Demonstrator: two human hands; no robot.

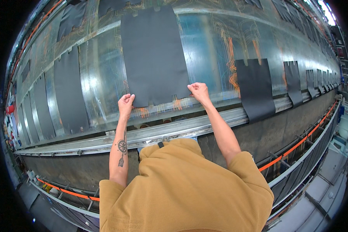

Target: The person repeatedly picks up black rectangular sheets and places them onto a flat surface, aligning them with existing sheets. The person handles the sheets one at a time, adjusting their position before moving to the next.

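Observation:
A large dark grey sheet (154, 54) with notched ends lies on the long, shiny table (205, 46) in front of me. My left hand (126, 103) pinches its near left corner, with the thumb and fingers pressed together. At the near right corner, my right hand (199, 92) grips the edge between thumb and fingers. Thin yellow and orange lines (178, 103) mark the tabletop just past the sheet's near edge. Both forearms reach forward from mustard-coloured sleeves.
Similar dark sheets lie left (67, 92) and right (255, 89); the right one droops over the metal rail (205, 121) along the table's near edge. A walkway railing with an orange strip (297, 149) curves behind me. Further sheets continue along the table.

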